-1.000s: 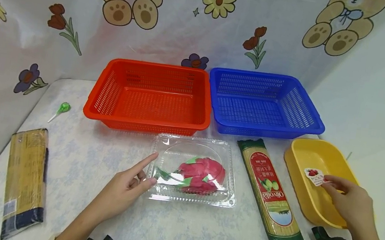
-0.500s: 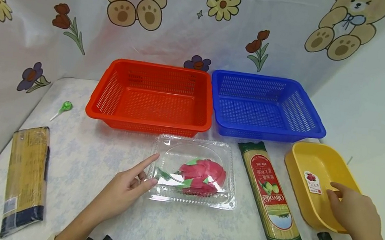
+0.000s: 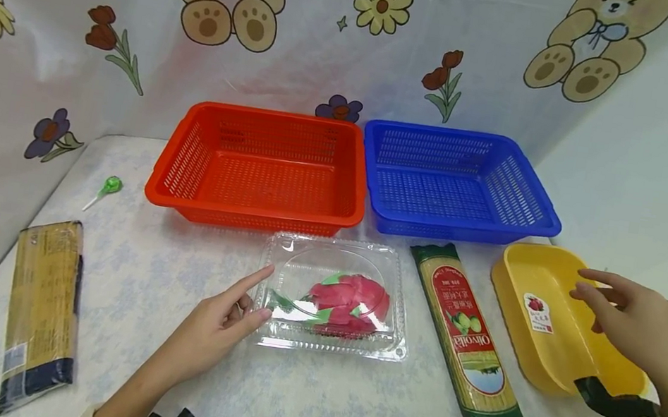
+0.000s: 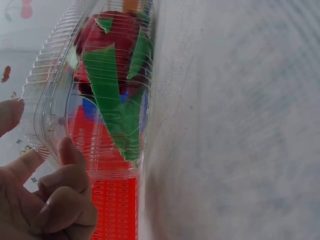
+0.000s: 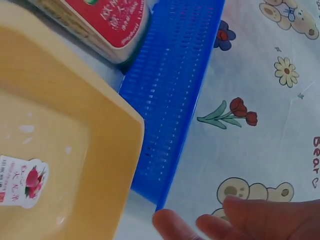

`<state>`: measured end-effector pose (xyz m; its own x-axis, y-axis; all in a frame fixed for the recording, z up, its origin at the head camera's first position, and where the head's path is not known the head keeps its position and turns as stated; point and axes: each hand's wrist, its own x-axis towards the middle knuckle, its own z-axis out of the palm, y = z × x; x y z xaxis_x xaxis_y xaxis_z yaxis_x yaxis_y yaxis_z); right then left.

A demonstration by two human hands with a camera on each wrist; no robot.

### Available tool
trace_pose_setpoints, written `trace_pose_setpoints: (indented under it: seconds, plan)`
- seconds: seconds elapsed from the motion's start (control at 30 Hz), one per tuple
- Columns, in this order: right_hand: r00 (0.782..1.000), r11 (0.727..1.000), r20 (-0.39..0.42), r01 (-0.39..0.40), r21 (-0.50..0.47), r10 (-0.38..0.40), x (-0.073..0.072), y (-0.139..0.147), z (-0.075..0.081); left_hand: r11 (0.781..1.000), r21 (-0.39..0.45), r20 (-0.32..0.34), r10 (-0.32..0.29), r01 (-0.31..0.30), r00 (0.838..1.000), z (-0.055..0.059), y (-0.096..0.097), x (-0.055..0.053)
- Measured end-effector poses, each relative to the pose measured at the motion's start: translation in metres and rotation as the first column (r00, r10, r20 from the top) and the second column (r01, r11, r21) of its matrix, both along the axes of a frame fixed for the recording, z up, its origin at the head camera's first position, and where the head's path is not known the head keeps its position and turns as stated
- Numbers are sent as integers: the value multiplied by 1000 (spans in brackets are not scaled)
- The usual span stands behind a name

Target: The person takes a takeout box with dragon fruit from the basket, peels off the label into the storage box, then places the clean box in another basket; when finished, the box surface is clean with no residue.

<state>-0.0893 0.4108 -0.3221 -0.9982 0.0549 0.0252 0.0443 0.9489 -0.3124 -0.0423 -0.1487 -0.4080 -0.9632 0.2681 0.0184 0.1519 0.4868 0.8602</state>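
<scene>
At the left edge of a clear plastic clamshell box (image 3: 295,253) my left hand (image 3: 221,324) rests with index finger and thumb against it, the other fingers curled loosely. Inside the box lies a dragon fruit (image 3: 352,304), pink with green leaf tips; in the left wrist view its green leaves (image 4: 107,80) show through the ridged plastic. Over the right side of a yellow tub (image 3: 507,318) hovers my right hand (image 3: 633,318), holding nothing. On the tub's floor lies a small white label (image 3: 537,313) with a dragon fruit picture, also visible in the right wrist view.
A red basket (image 3: 253,211) and a blue basket (image 3: 459,230) stand side by side behind the box. A green-ended spaghetti pack (image 3: 469,341) lies between box and tub. At left are another noodle pack (image 3: 44,310) and a green lollipop (image 3: 111,185).
My right hand has let go of the label, which now lies in the yellow tub, and has moved up and to the right. The left hand stays at the box.
</scene>
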Motion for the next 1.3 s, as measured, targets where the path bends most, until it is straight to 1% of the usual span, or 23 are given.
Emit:
trace_pose_setpoints:
  seconds: [0.17, 0.27, 0.33, 0.4, 0.5, 0.53, 0.6, 0.63, 0.67, 0.7, 0.77, 0.87, 0.97, 1.1, 1.13, 1.17, 1.27, 1.3]
  plan:
    - [998, 992, 64, 10, -129, -2, -27, 6, 0, 1000, 22, 27, -2, 1, 1000, 2, 0, -1]
    - [993, 969, 118, 32, -244, -3, -45, 12, -4, 999, 38, 55, -3, 1, 998, 3, 1, -2]
    - [988, 944, 154, 55, -326, -4, -56, 17, -8, 999, 47, 71, -3, 0, 998, 3, 1, -2]
    - [982, 911, 188, 86, -403, -9, -66, 20, -12, 999, 53, 79, -3, -1, 997, 2, 1, -3]
    - [975, 858, 219, 132, -496, -24, -78, 23, -18, 999, 52, 75, 1, -5, 997, 2, 1, -3]
    - [974, 836, 225, 147, -528, -30, -82, 23, -20, 999, 52, 71, 2, -5, 997, 2, 1, -3]
    - [973, 786, 228, 174, -594, -43, -88, 23, -23, 999, 54, 62, 1, -5, 998, 1, 0, -3]
    - [972, 755, 231, 189, -627, -51, -90, 23, -25, 998, 57, 57, 0, -3, 998, 1, 0, -3]
    - [971, 717, 233, 204, -666, -60, -92, 23, -26, 998, 60, 51, -1, -2, 999, 0, 0, -3]
    - [968, 669, 241, 222, -709, -66, -93, 23, -27, 998, 64, 45, -3, 0, 999, 0, 0, -3]
    - [963, 561, 261, 256, -787, -74, -96, 21, -30, 997, 74, 35, -4, 2, 999, -1, 0, -4]
    - [957, 418, 279, 287, -862, -83, -98, 20, -36, 996, 85, 16, -1, -1, 1000, -3, 1, -4]
    - [959, 298, 269, 283, -912, -87, -101, 17, -40, 995, 99, -5, 17, -17, 1000, -6, 3, -4]
    - [960, 155, 262, 274, -949, -95, -103, 15, -44, 992, 112, -45, 56, -50, 997, -10, 8, -3]
    - [960, 125, 262, 274, -954, -101, -103, 14, -45, 991, 116, -54, 67, -60, 996, -10, 10, -3]
    - [959, 108, 261, 272, -956, -107, -104, 14, -46, 990, 121, -67, 75, -67, 995, -10, 12, -3]
    - [963, 79, 240, 250, -965, -119, -104, 14, -47, 985, 155, -99, 97, -81, 990, -5, 17, -5]
    - [965, 74, 234, 244, -967, -120, -105, 14, -48, 982, 167, -107, 103, -85, 989, -2, 18, -6]
